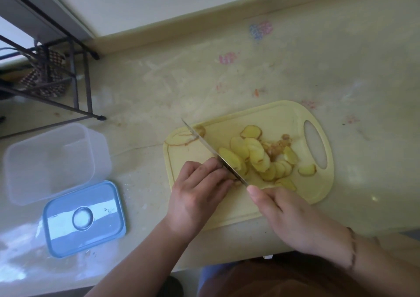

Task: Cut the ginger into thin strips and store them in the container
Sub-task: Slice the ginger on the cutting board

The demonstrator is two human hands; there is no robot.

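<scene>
Knife (211, 152) handle hidden inside right hand (293, 219)

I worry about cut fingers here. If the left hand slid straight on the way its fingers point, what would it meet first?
The left hand points up and right across the cutting board. It would meet the knife blade at once, since its fingertips already sit against the blade's side; the ginger slices lie beyond it.

Knife (213, 153) amid ginger slices (256, 154)
</scene>
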